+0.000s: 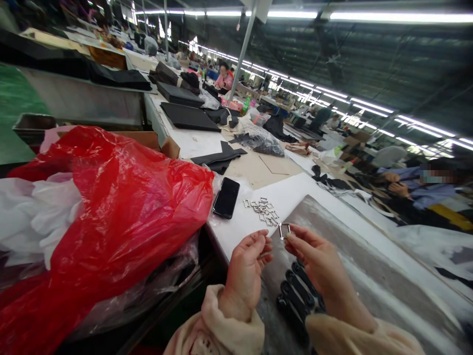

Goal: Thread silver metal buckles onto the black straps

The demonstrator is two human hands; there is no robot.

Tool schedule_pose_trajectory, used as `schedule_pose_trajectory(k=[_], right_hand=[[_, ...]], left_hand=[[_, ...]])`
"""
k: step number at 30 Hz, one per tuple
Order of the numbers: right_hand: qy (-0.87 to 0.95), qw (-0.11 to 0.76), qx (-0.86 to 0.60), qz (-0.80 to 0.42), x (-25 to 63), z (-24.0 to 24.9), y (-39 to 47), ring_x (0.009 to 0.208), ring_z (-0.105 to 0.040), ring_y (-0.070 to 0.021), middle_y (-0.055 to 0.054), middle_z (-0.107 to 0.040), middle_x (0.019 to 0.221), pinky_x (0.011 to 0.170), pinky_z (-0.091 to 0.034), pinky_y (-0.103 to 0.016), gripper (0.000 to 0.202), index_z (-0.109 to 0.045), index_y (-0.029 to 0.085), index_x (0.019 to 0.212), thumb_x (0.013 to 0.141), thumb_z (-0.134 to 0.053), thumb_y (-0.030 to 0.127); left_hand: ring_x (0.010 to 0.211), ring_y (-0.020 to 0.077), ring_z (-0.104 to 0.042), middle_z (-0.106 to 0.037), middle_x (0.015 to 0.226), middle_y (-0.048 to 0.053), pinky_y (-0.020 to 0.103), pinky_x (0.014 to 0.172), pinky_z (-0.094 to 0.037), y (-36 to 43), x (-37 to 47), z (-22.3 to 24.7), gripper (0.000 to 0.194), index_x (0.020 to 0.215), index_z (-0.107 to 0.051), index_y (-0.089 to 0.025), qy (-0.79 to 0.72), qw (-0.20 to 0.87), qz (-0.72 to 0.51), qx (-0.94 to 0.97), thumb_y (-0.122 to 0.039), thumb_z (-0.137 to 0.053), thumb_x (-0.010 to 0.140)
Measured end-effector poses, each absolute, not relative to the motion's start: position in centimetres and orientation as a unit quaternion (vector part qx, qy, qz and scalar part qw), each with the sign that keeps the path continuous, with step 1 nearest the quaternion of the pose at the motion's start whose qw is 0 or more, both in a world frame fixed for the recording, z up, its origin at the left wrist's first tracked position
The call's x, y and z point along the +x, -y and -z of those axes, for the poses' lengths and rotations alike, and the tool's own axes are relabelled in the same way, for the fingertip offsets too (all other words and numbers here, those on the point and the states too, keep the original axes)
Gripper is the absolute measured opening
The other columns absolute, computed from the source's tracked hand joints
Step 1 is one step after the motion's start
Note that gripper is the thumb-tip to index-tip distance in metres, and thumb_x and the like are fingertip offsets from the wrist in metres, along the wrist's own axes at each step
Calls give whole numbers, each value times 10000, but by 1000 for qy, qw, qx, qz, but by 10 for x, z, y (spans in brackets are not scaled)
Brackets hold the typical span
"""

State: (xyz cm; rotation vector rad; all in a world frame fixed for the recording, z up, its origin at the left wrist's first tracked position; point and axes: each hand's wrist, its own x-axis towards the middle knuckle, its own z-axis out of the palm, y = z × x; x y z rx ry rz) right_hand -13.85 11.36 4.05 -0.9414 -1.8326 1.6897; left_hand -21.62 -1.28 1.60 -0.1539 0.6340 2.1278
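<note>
A small silver rectangular buckle [280, 231] is pinched upright between the thumb and fingers of my right hand [320, 261]. Just left of it is my left hand [247, 268], its thumb and fingers curled together; whether anything small sits between them is hidden. Beyond the hands, a loose pile of similar metal buckles [261, 211] lies on the white tabletop. Black looped straps [295, 291] lie in a row on the grey board [332, 246], partly covered by my right hand and sleeve.
A black phone [226, 198] lies near the table edge. To the left bulges a big red plastic bag [140, 187] beside white material. Farther back are black folded pieces [190, 117], a clear plastic bag [260, 139] and a green bottle [246, 105]. Another person [417, 185] sits at right.
</note>
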Motion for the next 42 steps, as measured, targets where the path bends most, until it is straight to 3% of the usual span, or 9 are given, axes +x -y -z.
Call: schedule_pose_trajectory(k=[6,12,15,20,26,35,39,42], right_hand=[[605,242,-336,-680,-112,-61,-73,703,-610,-157,-55,-681,925,652,-526,-259,372,-685,192,998,679,-786,354],[592,259,-347,-680,-99,-56,-66,775,-629,-177,-53,-691,927,700,-525,-268,401,-669,204,1034,680,-787,352],[600,266,-351,-667,-92,-53,-65,828,-627,-188,-48,-689,922,751,-518,-285,414,-653,205,1072,702,-774,345],[625,285,-349,-637,-82,-54,-60,764,-610,-162,-6,-665,818,709,-511,-260,387,-652,219,1068,712,-768,313],[653,290,-351,-605,-77,-51,-55,902,-618,-213,-50,-682,984,801,-503,-310,340,-657,221,1066,752,-734,326],[459,325,-355,-747,-75,-52,-44,746,-620,-126,-21,-676,897,697,-514,-205,440,-644,229,1119,697,-767,215],[458,313,-343,-758,-72,-46,-40,765,-617,-116,-43,-673,986,680,-514,-180,348,-661,203,1086,744,-730,206],[541,320,-345,-697,-70,-39,-39,848,-629,-158,-55,-671,1022,727,-530,-232,239,-670,209,1044,809,-672,250]], left_hand=[[725,130,-590,-666,883,91,229,657,-446,12,-206,-21,299,979,-683,-118,-262,489,-832,20,-281,-710,730],[744,146,-615,-682,875,89,241,674,-462,11,-199,-22,261,1012,-671,-119,-228,512,-826,55,-223,-648,775],[748,141,-615,-681,874,97,224,653,-459,10,-196,-24,239,990,-675,-105,-230,523,-818,68,-241,-631,800],[707,125,-611,-678,819,69,226,683,-474,8,-191,-26,187,889,-687,-102,-267,514,-811,75,-172,-711,718],[674,127,-614,-680,758,56,235,678,-472,8,-189,-26,152,840,-693,-106,-282,516,-804,84,-168,-713,703],[694,160,-637,-688,799,95,261,669,-487,12,-188,-29,230,964,-683,-83,-255,558,-781,120,-200,-657,768],[695,161,-641,-693,804,100,255,653,-487,14,-189,-29,238,983,-677,-81,-258,573,-768,123,-197,-652,776],[689,148,-630,-694,807,101,243,643,-482,13,-189,-27,243,986,-675,-81,-274,566,-769,116,-216,-649,786]])
